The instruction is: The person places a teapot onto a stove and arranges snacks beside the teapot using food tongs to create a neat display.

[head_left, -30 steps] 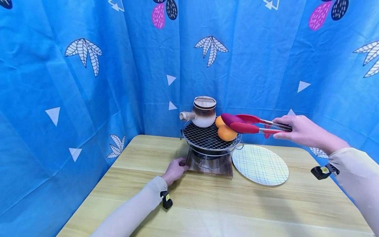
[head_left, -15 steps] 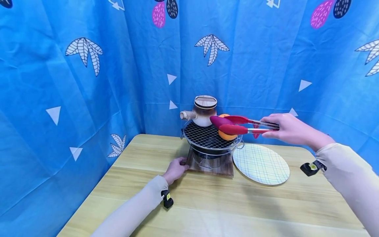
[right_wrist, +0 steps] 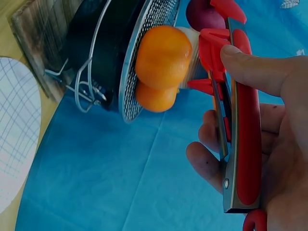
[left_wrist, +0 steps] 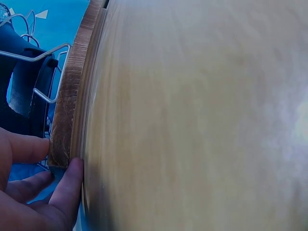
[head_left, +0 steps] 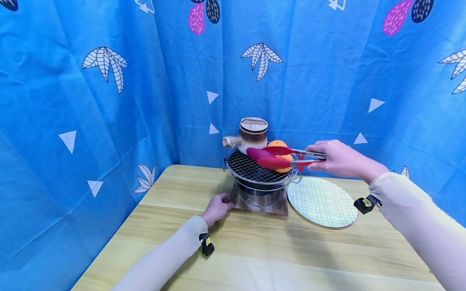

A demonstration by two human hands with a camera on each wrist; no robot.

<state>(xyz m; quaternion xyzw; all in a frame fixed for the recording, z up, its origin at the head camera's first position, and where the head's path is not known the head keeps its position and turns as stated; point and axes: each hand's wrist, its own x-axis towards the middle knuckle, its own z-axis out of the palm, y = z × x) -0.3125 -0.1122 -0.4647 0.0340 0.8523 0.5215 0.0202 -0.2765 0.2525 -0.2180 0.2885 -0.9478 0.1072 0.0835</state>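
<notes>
My right hand (head_left: 338, 158) grips red-handled metal tongs (head_left: 274, 163). Their red tips clamp a purple, tapered vegetable (head_left: 254, 154), like a sweet potato, above the wire grill (head_left: 249, 167). Behind the tongs, two oranges sit on the grill's right side; the right wrist view shows a nearer orange (right_wrist: 163, 57) and a lower orange (right_wrist: 156, 100). A pot with a wooden lid (head_left: 253, 125) and a side handle stands at the grill's back. With thumb and fingers, my left hand (head_left: 217, 209) holds the left corner of the wooden base board (head_left: 273, 208) under the stove.
To the right of the stove lies a round checked plate (head_left: 322, 202) on the wooden table (head_left: 236, 258). A wire loop handle (head_left: 298, 178) sticks out from the grill towards it. Blue patterned curtain (head_left: 309, 89) surrounds the table's back and left.
My right hand has moved left with the tongs, carrying the purple vegetable past the oranges to above the middle of the grill. My left hand stays on the board.
</notes>
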